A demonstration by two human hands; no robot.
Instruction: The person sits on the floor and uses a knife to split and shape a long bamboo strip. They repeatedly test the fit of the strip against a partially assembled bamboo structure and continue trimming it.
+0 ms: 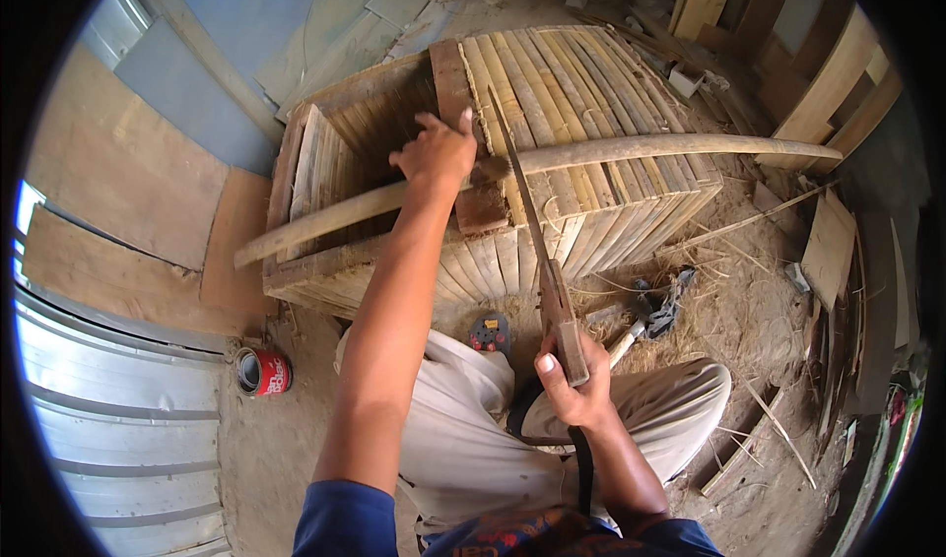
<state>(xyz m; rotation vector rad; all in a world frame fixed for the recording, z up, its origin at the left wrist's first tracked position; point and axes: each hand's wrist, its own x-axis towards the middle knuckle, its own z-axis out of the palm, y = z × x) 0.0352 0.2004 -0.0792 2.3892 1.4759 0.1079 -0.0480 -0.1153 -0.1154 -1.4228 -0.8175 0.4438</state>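
Observation:
My right hand (pixel 581 385) is wrapped round the wooden handle of a handsaw (pixel 530 202). The saw's long, narrow blade points away from me and crosses a curved wooden pole (pixel 631 150) near a dark spot on it. That pole lies across a box-like frame (pixel 483 210) covered with bamboo slats (pixel 552 74). Over the pole, by the frame's brown crosspiece (pixel 453 84), my left hand (pixel 439 153) has its fingers spread and grips nothing visible. Whether its palm touches the pole is hidden.
A red tin can (pixel 263 371) stands on the dirt floor at the left, near corrugated metal sheeting (pixel 128 439). Shavings, a tool with a pale handle (pixel 628 340) and dark plastic (pixel 672 301) lie right of my knees. Boards (pixel 830 242) lean at the right.

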